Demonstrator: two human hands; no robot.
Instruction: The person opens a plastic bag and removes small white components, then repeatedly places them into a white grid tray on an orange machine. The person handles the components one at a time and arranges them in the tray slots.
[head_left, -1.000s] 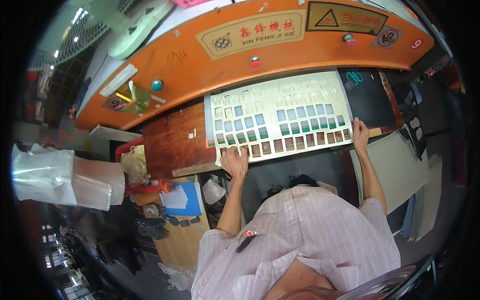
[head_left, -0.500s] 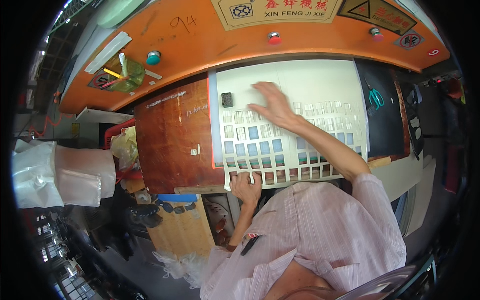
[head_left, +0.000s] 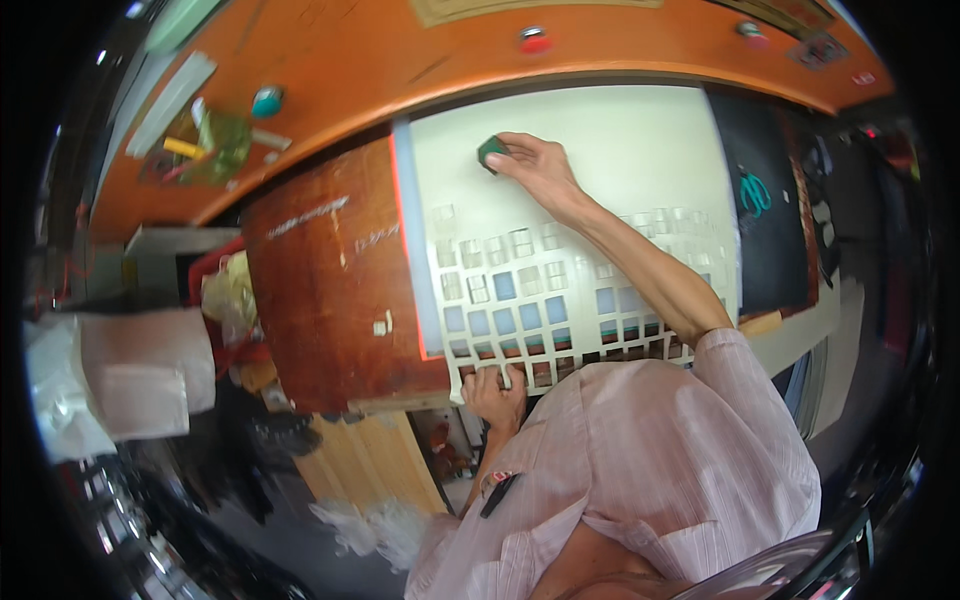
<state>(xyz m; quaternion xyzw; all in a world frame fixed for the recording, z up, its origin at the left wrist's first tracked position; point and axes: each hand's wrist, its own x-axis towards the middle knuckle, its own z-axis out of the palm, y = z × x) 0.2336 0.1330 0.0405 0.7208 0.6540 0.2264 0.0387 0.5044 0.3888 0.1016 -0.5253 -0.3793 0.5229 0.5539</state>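
Note:
A pale cream sheet (head_left: 620, 135) with rows of small rectangular cut-outs lies on the work surface before me. My right hand (head_left: 540, 167) reaches over its far left part, fingers closed around a small dark green block (head_left: 491, 153). The block is tilted in my fingers; whether it touches the sheet I cannot tell. My left hand (head_left: 494, 398) is at the near left corner of the sheet, fingers curled over the lattice edge. Several cut-outs still hold pale pieces, while nearer ones show blue or dark surface through them.
Left of the sheet lies a reddish-brown board (head_left: 320, 290). Teal-handled scissors (head_left: 754, 193) rest on the black surface to the right. An orange machine front (head_left: 350, 60) with a red button (head_left: 535, 40) and a green button (head_left: 267, 101) spans the far side. Clear plastic bags (head_left: 120, 380) hang at left.
My right hand has picked up the block from the far left of the sheet and now holds it further right. My left hand stays at the near corner. The whole view has shifted slightly.

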